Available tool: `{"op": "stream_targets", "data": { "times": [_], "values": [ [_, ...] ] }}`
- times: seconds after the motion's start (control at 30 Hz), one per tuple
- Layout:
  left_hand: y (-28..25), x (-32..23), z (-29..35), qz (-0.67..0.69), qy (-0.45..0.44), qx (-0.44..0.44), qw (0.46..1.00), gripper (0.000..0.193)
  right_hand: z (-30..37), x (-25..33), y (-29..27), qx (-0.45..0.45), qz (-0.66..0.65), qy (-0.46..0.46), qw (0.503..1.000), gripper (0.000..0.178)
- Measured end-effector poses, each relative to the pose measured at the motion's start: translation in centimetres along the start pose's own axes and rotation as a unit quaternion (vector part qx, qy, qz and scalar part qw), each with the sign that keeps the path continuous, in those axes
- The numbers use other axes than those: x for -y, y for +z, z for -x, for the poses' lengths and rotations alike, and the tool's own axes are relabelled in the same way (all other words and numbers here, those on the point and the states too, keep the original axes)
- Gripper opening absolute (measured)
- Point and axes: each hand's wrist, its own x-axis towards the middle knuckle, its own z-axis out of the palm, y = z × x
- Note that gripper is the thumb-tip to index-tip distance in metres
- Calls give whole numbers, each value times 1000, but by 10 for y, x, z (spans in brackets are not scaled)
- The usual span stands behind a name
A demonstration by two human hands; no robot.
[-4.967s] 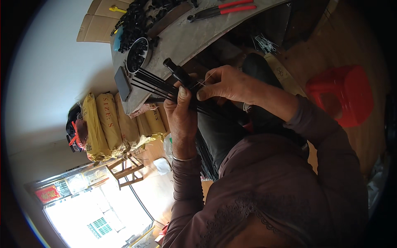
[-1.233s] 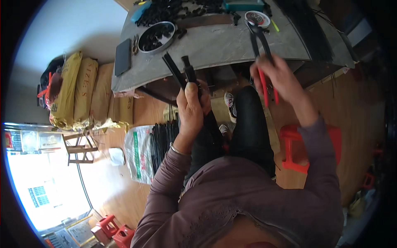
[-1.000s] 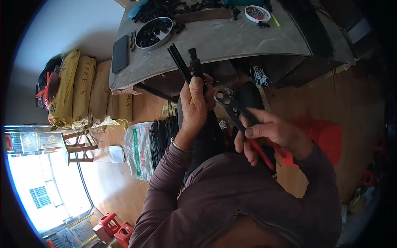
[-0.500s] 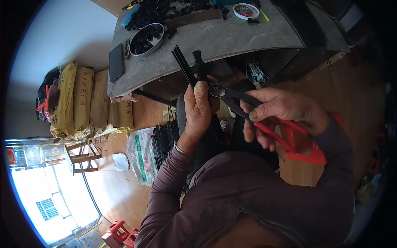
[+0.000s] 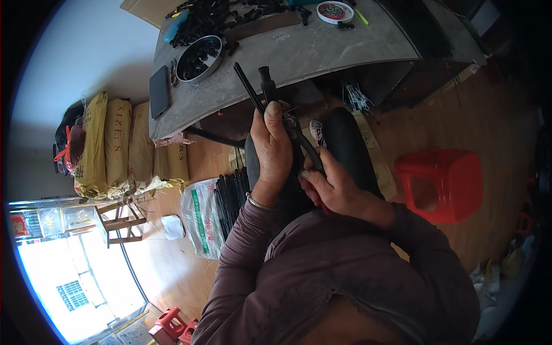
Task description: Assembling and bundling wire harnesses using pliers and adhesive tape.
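My left hand (image 5: pixel 272 150) is closed upright around a bundle of thin black rods (image 5: pixel 247 85) and a black handle with a flared end (image 5: pixel 267 85), both sticking up past my thumb. Together they look like part of a folded umbrella frame. Dark-jawed pliers (image 5: pixel 311 152) with red grips are held in my right hand (image 5: pixel 340 190), its fingers wrapped round the handles. The jaws reach the small metal parts beside my left fingers, where a thin wire end pokes out. What the jaws bite on is too small to tell.
Ahead stands a grey table (image 5: pixel 287 52) with a metal bowl (image 5: pixel 199 58) of black parts, a heap of black pieces, a phone (image 5: pixel 160 92) and a white dish (image 5: pixel 335 12). A red stool (image 5: pixel 460 187) is right. Long black rods (image 5: pixel 233 192) and sacks (image 5: pixel 118 138) lie left.
My right hand has come left and inward with the pliers, whose handles have swung closer to my body and now look drawn together. The left hand has barely moved.
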Motion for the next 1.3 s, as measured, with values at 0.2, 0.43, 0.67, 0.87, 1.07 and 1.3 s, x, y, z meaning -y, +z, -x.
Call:
{"op": "stream_targets", "data": {
  "times": [0.2,0.43,0.67,0.87,1.07,1.3],
  "values": [
    [11,1,4,-27,17,-9,999,38,-2,-27,9,-84,56,-132,986,7],
    [-5,-1,2,55,3,14,998,48,14,28,-37,143,-176,54,973,13],
    [10,-6,10,131,-35,29,990,43,-49,38,-49,-72,105,-268,955,33],
    [5,-6,12,87,-13,6,996,45,-62,37,-28,-153,205,-282,925,32],
    [1,-1,7,124,-42,25,991,46,-51,16,-31,-228,241,-305,893,29],
    [1,-6,5,115,-57,24,991,47,-17,35,-59,-195,488,-305,794,39]
  ]
}}
